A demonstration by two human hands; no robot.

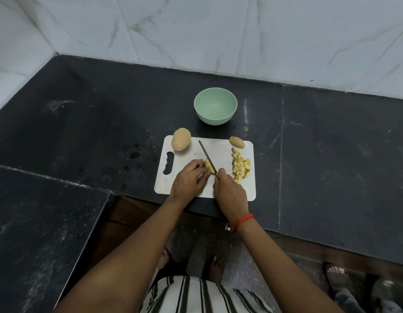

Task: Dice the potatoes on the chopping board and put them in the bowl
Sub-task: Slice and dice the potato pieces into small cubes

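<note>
Left hand [189, 177] clamps down on a potato piece [209, 167], fingers curled over it, likely to keep tips back from the edge. Right hand [230, 190] is closed round the handle of a knife [207, 159]; handle itself hidden in the fist. Blade runs away from the right hand, just right of the left fingertips, lying against the piece's cut face, so a slicing stroke looks under way. Cannot tell how deep the blade sits.

Diced cubes [240, 165] heaped just right of the right hand, on the chopping board [223, 152], probably pushed aside to keep the cutting zone free. A half potato [237, 141] lies beyond the heap at the board's far right corner. A whole potato [181, 139] sits beyond the left hand at the far left corner, partly off the board edge, waiting its turn.

Bowl [215, 105], pale green, stands on the dark worktop [87, 123] beyond both hands, well apart from the board, nothing in it. Placed within reach for the transfer.

Judgement: dicing mid-way; no cubes moved yet.
</note>
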